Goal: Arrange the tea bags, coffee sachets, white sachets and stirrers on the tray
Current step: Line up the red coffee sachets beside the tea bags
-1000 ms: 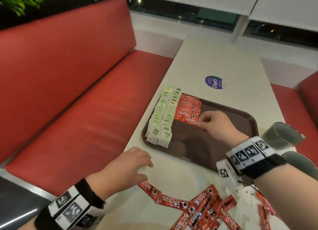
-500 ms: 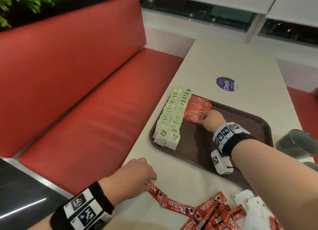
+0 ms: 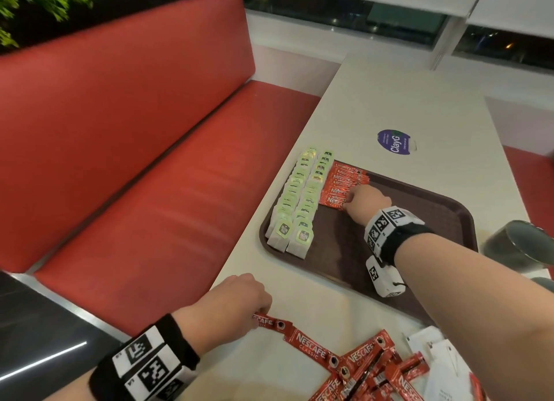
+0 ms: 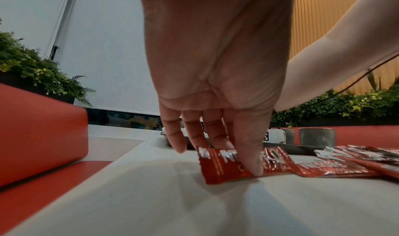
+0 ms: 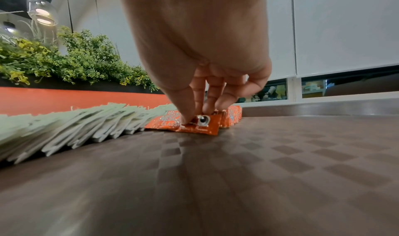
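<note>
Red sachet (image 4: 218, 171) pinched in left grip (image 4: 215, 77); stacked sachets (image 5: 164, 124) under right grip (image 5: 194, 43).

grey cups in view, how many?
2. One grey cup stands just past the right edge of the tray. The second cup is nearer the person, cut by the frame edge. Others could be out of frame.

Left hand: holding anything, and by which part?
Left hand pinches the end sachet of a strip, thumb across its middle, fingers behind.
</note>
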{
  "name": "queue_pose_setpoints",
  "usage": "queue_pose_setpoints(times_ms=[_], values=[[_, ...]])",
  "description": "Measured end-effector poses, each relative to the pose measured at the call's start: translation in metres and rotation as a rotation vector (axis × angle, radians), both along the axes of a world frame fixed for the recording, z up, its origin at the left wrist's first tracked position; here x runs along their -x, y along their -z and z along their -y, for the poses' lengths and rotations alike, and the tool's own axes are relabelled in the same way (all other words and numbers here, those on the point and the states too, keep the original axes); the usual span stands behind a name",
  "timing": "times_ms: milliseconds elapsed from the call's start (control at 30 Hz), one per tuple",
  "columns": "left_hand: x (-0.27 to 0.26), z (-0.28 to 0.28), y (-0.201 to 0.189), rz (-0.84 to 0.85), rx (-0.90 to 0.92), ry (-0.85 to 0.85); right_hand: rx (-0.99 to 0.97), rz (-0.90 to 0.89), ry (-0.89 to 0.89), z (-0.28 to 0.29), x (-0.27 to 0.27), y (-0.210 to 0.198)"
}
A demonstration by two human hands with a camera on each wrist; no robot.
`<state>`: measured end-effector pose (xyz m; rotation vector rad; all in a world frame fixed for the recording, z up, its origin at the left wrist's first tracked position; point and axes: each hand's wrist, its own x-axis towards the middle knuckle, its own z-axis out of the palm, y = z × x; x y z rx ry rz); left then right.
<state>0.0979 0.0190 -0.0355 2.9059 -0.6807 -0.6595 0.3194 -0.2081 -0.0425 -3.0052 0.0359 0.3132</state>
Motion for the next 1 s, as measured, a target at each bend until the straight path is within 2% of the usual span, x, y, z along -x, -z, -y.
queue_pose_setpoints(times_ms=[433,533,600,667,733,867,1000], values=[[-0.003,-0.01,-0.01,-0.049,0.17,-0.175,0.049,-0.015,0.001,-0.006,0.002,-0.004],[-0.005,-0.011,-0.014,-0.038,0.175,-0.195,-0.032,0.044,-0.004,-0.008,0.011,-0.012],[-0.005,-0.012,-0.015,-0.04,0.191,-0.206,-0.158,0.115,-0.024,-0.01,0.024,-0.021],[-0.004,-0.013,-0.015,-0.044,0.205,-0.212,-0.304,0.126,-0.101,-0.012,0.048,-0.036],[-0.003,-0.014,-0.014,-0.044,0.213,-0.207,-0.334,0.036,-0.251,-0.012,0.085,-0.051],[-0.002,-0.01,-0.011,-0.047,0.242,-0.2,-0.053,-0.319,-0.542,-0.012,0.183,-0.061],[-0.002,-0.001,-0.01,-0.062,0.261,-0.179,0.182,-0.398,-0.587,-0.018,0.231,-0.045]])
